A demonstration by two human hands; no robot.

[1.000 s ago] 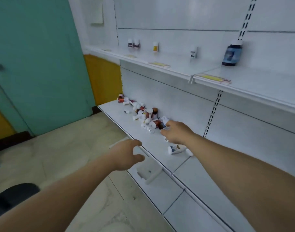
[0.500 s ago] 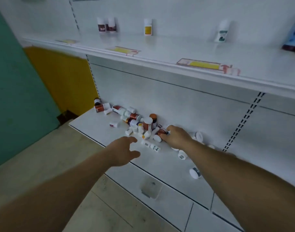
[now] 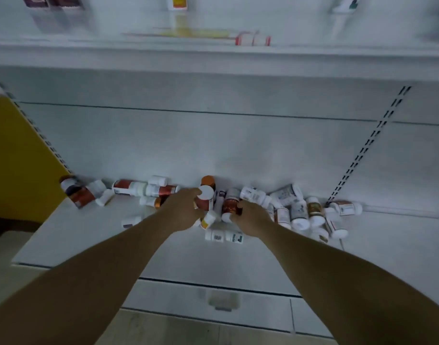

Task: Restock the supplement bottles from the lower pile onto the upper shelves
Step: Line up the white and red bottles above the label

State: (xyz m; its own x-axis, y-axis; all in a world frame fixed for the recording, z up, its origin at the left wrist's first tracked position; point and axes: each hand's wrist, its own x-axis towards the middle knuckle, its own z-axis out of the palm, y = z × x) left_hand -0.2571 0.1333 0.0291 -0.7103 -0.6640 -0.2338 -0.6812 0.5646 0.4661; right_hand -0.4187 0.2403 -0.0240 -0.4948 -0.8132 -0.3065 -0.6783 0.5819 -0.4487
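A pile of several supplement bottles [image 3: 298, 210] lies along the back of the white lower shelf [image 3: 93, 245]. My left hand [image 3: 182, 211] grips an upright red-labelled bottle with a white cap [image 3: 205, 199] in the middle of the pile. Just to its right, my right hand [image 3: 252, 219] holds a lying dark red bottle [image 3: 231, 204]. The upper shelf [image 3: 213, 54] runs across the top, with a few bottles [image 3: 179, 2] standing at its back.
A yellow wall [image 3: 16, 158] borders the shelving on the left. A slotted upright [image 3: 367, 145] runs down the back panel at right. Price labels [image 3: 253, 41] sit on the upper shelf's front. White base panels [image 3: 223, 300] and pale floor lie below the lower shelf.
The view has swung to face the shelving squarely and moved closer. My left hand has reached forward from the shelf's front into the pile and taken hold of a bottle. My right hand stays in the pile.
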